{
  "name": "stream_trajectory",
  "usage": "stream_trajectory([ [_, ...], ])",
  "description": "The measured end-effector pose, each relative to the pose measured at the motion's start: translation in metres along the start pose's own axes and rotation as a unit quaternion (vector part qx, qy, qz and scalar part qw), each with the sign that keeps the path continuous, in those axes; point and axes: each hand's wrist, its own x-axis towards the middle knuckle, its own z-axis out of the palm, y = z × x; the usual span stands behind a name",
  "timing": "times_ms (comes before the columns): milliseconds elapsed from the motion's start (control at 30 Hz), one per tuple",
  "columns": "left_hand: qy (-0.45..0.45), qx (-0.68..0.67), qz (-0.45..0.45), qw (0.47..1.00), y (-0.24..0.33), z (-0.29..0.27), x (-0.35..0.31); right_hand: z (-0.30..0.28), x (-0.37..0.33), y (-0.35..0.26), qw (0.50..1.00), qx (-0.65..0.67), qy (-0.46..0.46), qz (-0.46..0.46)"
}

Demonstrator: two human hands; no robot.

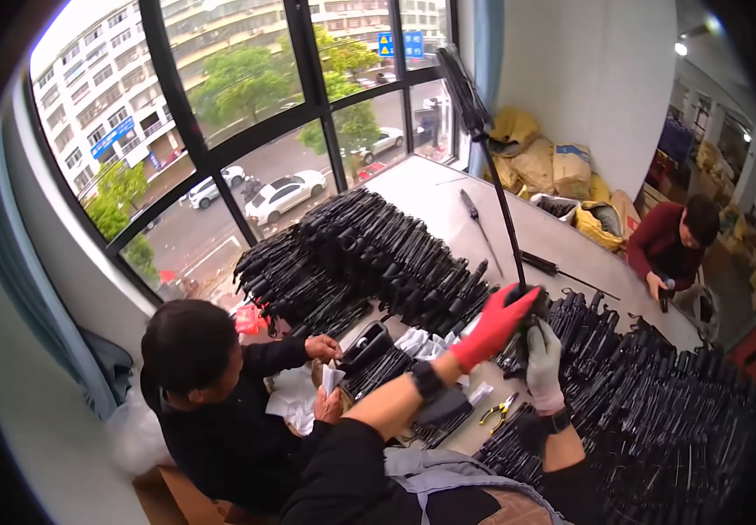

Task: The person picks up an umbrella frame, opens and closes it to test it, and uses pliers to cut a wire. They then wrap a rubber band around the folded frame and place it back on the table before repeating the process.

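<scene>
My left hand (pixel 490 331), in a red glove, is closed round the lower end of a black umbrella (pixel 506 210). Just below and to the right, my right hand (pixel 544 366), in a whitish glove, grips the same end; its fingers are partly hidden. The umbrella's long thin shaft rises upright with a slight tilt to the left. At its top sits the dark folded canopy or rib bundle (pixel 465 94). Yellow-handled pliers (pixel 498 411) lie on the table beneath my hands, near my right wrist.
Piles of black folded umbrellas cover the table's far left (pixel 360 245) and right (pixel 658 411). A screwdriver-like tool (pixel 474 219) and another umbrella (pixel 561 271) lie beyond my hands. One person (pixel 212 411) handles white cloth close at left; another (pixel 679 236) works at far right. Sacks (pixel 561 166) stand behind.
</scene>
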Motion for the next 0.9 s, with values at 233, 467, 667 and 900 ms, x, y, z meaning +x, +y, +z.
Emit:
stream_trajectory([
  [233, 0.041, -0.282, 0.001, 0.959, 0.077, -0.121, 0.081, -0.103, -0.115, -0.029, 0.977, 0.075, -0.112, 0.164],
  [467, -0.056, -0.220, -0.007, 0.974, 0.047, -0.082, 0.150, -0.045, -0.120, -0.041, 0.987, -0.142, 0.031, 0.068],
  [667, -0.082, -0.325, -0.099, 0.937, 0.009, 0.033, 0.045, -0.029, -0.032, -0.024, 0.958, 0.102, 0.077, 0.258],
  [900, 0.032, -0.162, -0.024, 0.986, 0.005, 0.008, 0.007, 0.004, -0.022, -0.002, 0.997, -0.019, -0.060, 0.054],
])
